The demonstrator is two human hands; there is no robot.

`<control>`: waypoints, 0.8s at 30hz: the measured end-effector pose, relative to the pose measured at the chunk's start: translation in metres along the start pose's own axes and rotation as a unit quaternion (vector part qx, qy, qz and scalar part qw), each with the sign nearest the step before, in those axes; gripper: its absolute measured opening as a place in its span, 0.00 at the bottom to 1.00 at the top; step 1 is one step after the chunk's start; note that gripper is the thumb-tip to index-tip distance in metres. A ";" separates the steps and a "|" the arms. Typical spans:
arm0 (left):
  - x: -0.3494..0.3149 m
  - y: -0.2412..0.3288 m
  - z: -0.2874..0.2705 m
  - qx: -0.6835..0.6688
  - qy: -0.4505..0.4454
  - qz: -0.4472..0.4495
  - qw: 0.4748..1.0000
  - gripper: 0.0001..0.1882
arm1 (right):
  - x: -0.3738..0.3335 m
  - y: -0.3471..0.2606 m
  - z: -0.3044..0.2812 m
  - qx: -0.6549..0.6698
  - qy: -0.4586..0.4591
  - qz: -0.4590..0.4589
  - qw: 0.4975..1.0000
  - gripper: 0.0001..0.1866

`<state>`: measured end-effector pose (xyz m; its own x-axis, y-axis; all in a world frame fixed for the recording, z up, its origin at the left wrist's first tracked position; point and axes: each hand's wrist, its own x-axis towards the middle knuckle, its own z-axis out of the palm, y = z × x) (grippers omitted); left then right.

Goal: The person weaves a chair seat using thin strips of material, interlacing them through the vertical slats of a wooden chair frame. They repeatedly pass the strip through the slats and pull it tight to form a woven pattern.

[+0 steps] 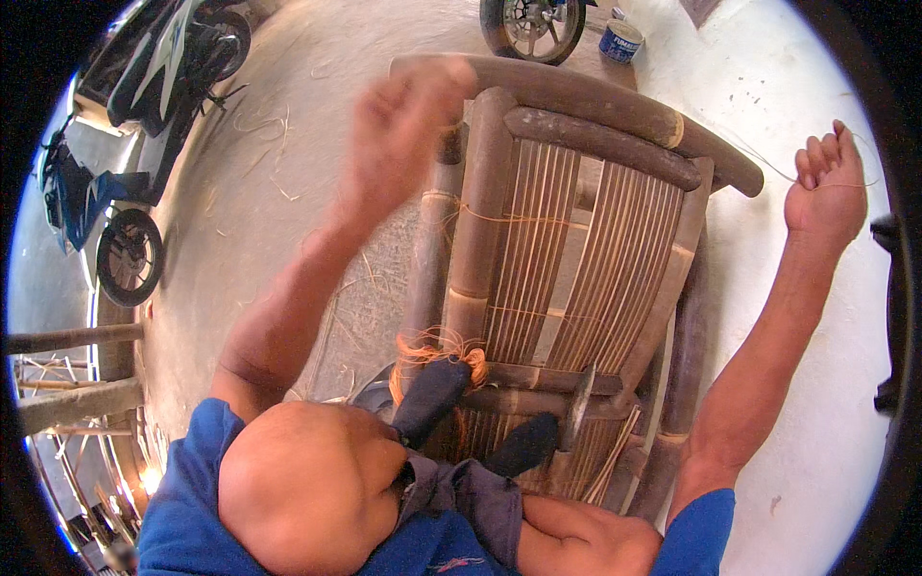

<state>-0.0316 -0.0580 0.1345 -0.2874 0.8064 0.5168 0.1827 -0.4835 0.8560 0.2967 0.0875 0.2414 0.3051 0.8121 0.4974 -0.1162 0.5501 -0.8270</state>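
A dark bamboo chair (pixel 473 259) with a slatted back lies below me. Blurred by motion, my left hand (pixel 403 125) is over the left end of the thick top rail (pixel 567 91); its fingers are too smeared to read. Out to the right, raised in front of the white wall, my right hand (pixel 826 187) is closed around a thin cord (pixel 768 168), which stretches toward the rail and loops past the wrist. Thin orange cord crosses the slats (pixel 533 216). An orange cord bundle (pixel 418 353) lies around the left side of the frame, by my dark-socked foot (pixel 432 396).
A knife-like blade (pixel 579 408) stands between the slats near my other foot (pixel 523 444). Motorbikes are parked at the left (pixel 130 254) and at the top (pixel 533 29), with a blue-and-white can (pixel 620 41) beside the latter. Bamboo poles (pixel 77 403) are at lower left. Loose strands litter the floor (pixel 279 125).
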 end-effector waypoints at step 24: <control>-0.121 -0.043 0.018 0.155 -0.436 -0.243 0.853 0.24 | -0.198 0.136 0.019 -0.414 -0.511 0.115 0.744 0.18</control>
<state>0.0126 -0.1289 0.0353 0.3833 0.8980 -0.2160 0.5203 -0.0167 0.8538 0.2028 0.0051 0.0352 -0.5605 0.8228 -0.0936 0.6979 0.4085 -0.5883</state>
